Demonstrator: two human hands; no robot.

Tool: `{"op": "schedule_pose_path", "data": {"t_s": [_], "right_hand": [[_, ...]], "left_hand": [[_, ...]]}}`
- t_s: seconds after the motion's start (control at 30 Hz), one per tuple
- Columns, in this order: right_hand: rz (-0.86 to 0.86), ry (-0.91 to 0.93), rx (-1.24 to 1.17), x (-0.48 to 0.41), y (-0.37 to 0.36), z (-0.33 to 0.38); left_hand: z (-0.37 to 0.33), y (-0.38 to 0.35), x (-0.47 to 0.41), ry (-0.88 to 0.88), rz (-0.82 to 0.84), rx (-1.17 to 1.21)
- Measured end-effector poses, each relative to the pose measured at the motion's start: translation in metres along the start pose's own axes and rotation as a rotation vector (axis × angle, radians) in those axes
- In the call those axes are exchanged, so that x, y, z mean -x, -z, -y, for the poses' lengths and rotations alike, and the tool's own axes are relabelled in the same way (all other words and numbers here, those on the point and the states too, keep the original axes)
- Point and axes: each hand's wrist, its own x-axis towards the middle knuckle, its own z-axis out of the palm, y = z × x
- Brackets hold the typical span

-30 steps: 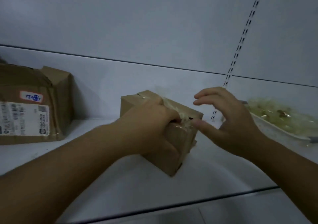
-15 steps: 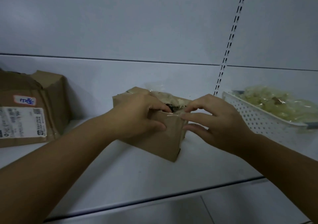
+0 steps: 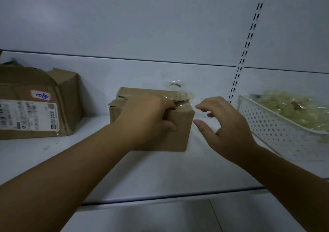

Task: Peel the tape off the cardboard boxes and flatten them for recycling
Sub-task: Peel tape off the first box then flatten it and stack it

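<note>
A small brown cardboard box [image 3: 181, 130] stands on the white shelf [image 3: 160, 171] in the middle of the view. My left hand [image 3: 144, 117] grips its near top edge, fingers curled over the flap. Clear tape [image 3: 173, 86] sticks up, crumpled, from the box's top right corner. My right hand [image 3: 227, 123] hovers just right of the box with fingers spread, holding nothing. A larger, dented cardboard box [image 3: 35, 105] with a white shipping label sits at the far left.
A white perforated plastic basket [image 3: 277, 125] holding crumpled clear tape stands at the right on the shelf. The white back panel with a slotted upright [image 3: 249, 41] rises behind. The shelf's front edge runs across below my forearms.
My right hand has let go of the box's top corner and drawn back to the right, fingers now apart. The box has turned squarer to me. My left hand keeps its grip.
</note>
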Motion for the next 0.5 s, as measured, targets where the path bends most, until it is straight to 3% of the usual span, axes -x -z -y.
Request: {"op": "schedule_pose_path", "data": {"t_s": [0.1,0.2,0.3,0.5], "right_hand": [[0.001,0.167,0.114,0.011,-0.011,0.001],[-0.031,0.121,0.151,0.009,-0.024,0.001],[-0.082,0.086,0.136,0.003,-0.032,-0.001],[-0.1,0.101,0.054,-0.013,-0.04,-0.005]], "left_hand": [[0.005,0.014,-0.017,0.023,0.192,0.016],[0.014,0.024,-0.031,0.062,0.382,0.239],[0.016,0.02,-0.035,0.122,0.419,0.396],[0.018,0.014,-0.035,0.133,0.419,0.437]]}}
